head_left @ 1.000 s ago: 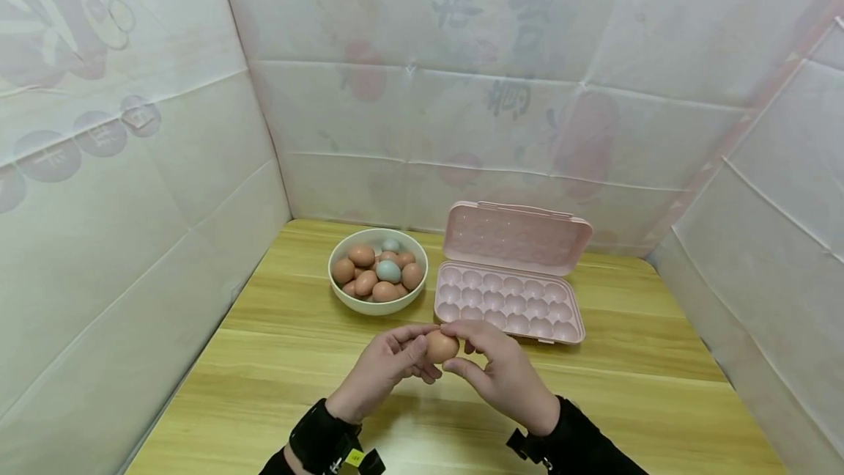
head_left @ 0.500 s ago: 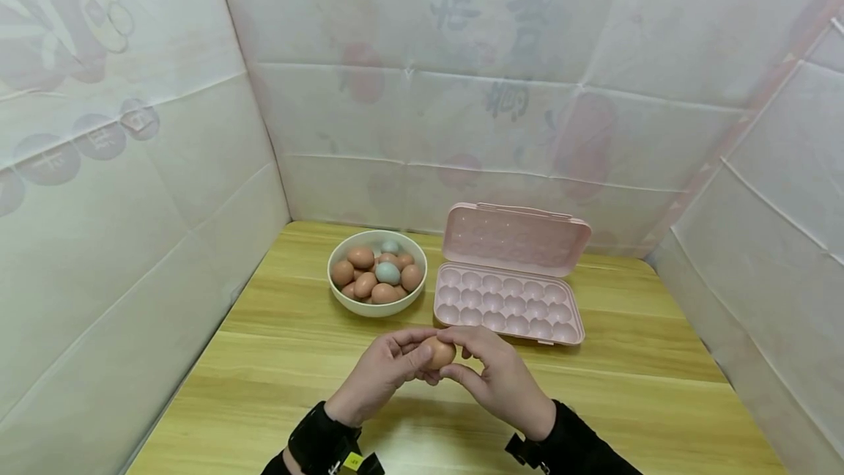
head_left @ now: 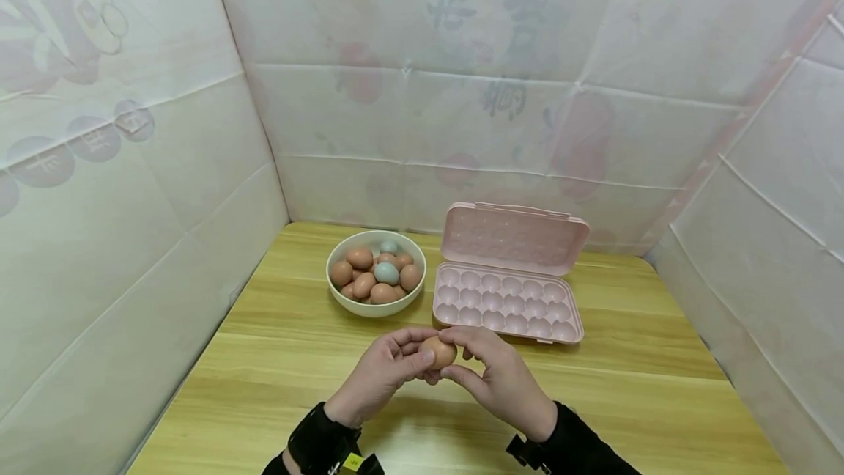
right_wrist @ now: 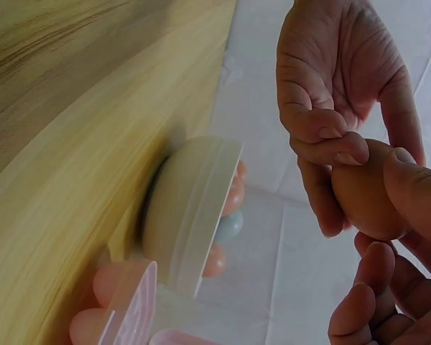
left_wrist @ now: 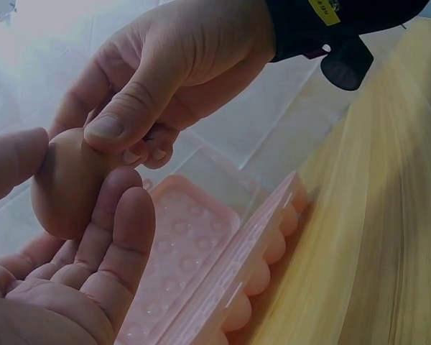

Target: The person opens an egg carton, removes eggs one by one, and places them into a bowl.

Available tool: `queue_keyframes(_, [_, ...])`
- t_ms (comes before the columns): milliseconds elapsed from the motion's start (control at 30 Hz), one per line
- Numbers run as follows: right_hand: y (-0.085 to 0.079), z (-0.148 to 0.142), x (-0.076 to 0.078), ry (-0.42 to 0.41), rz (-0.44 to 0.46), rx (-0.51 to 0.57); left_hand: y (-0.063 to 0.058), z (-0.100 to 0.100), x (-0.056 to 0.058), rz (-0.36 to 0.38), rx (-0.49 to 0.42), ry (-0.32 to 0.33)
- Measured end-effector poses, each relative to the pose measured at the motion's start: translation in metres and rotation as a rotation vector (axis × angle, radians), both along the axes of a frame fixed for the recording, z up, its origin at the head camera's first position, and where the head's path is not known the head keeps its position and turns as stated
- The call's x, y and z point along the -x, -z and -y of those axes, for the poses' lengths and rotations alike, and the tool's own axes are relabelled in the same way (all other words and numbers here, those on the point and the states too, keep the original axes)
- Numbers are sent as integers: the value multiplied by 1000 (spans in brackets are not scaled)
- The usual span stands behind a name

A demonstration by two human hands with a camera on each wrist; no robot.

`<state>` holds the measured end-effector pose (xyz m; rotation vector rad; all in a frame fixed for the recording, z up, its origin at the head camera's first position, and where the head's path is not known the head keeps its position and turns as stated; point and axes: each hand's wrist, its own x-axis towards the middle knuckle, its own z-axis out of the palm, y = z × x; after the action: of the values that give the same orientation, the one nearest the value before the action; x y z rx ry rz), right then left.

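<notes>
In front of the carton, both hands hold one brown egg (head_left: 438,352) above the table. My left hand (head_left: 385,369) pinches its left side, thumb on the near face and fingers behind. My right hand (head_left: 497,376) grips the other end between forefinger on top and thumb below. The left wrist view shows the same egg (left_wrist: 72,183) between the fingertips of both hands. Also in the right wrist view, fingertips of both hands press on the egg (right_wrist: 370,190). A pink egg carton (head_left: 508,303) lies just beyond the right hand, lid raised, rows of round cups showing.
A cream bowl (head_left: 377,308) of brown eggs and a couple of pale blue-green eggs (head_left: 387,273) stands left of the carton. The wood-grain table (head_left: 264,380) is enclosed by pale printed sheets (head_left: 409,116) at the back and both sides.
The egg has shifted slightly left and lower between the fingers, and the left thumb now covers more of it. Bowl and carton stay put.
</notes>
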<state>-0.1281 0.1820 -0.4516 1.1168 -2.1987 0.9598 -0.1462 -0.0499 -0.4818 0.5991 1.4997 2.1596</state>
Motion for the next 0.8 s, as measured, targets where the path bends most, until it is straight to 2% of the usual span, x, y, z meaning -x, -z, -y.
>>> queue_keyframes(533, [1,1,-2,4,10,3,2,0,1,7,18,-12])
queue_keyframes(800, [5,-2,-2,22,27,6,-1,1,0,62,98,-78])
